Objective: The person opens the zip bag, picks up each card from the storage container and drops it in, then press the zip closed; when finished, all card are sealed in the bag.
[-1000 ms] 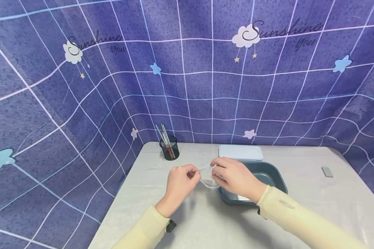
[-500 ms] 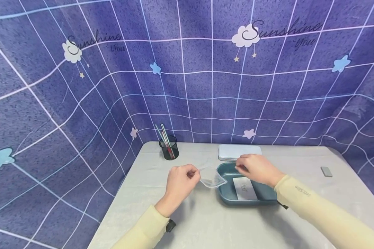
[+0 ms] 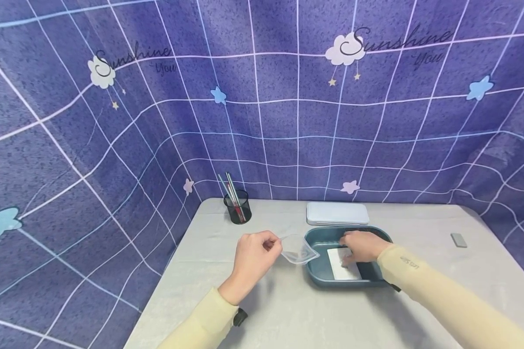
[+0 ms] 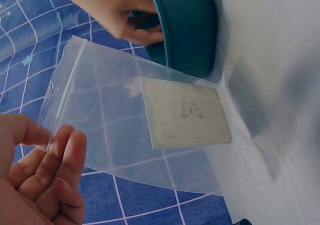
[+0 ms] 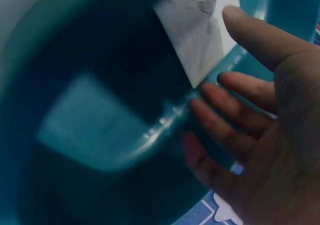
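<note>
My left hand (image 3: 254, 254) pinches the top edge of a clear zip bag (image 4: 115, 110) between thumb and fingers. In the left wrist view, a pale card (image 4: 165, 130) with a butterfly print lies inside the bag. My right hand (image 3: 362, 246) reaches down into a teal plastic basin (image 3: 338, 284), beside a white card (image 3: 337, 266) on its floor. The right wrist view has the thumb over the card's printed face and the other fingers relaxed by its edge, with a gap between them. The bag's lower corner overlaps the basin's left rim in the head view.
Behind the basin lies a light blue flat case (image 3: 337, 213). A black mesh cup (image 3: 237, 212) with several pencils or sticks stands at the back left. A small grey block (image 3: 458, 240) sits on the right of the white tabletop (image 3: 288, 315). A purple grid-patterned curtain hangs behind.
My right hand has left the bag, moved right over the basin, and then lowered into it toward the card. The left hand has stayed in place with the bag.
</note>
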The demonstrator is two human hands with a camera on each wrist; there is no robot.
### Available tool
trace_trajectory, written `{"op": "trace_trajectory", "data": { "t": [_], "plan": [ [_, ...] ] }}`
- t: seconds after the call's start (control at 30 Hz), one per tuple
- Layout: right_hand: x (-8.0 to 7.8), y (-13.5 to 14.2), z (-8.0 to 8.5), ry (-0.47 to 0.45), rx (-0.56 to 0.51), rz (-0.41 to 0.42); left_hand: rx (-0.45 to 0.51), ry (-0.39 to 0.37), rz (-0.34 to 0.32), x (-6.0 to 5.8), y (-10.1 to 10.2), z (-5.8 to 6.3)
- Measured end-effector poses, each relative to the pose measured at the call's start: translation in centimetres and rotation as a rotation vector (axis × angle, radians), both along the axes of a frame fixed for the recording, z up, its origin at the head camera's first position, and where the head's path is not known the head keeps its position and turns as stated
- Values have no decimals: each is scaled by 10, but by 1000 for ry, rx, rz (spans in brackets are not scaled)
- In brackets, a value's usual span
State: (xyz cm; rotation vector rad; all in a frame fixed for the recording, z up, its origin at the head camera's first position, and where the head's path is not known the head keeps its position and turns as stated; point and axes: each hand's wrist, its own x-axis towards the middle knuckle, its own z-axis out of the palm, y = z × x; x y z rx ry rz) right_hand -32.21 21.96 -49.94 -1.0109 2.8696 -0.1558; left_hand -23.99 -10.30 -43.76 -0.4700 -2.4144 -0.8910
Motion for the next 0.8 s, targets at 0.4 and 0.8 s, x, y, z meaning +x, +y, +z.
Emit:
{"op": "trace_trajectory", "data": {
  "t": [0.4, 0.8],
  "plan": [
    [1, 2, -12, 74, 31, -97, -11, 12, -4, -2, 1, -1],
    [7, 7, 0, 211, -56, -82, 0, -12, -5, -2, -1, -1]
  ]
}}
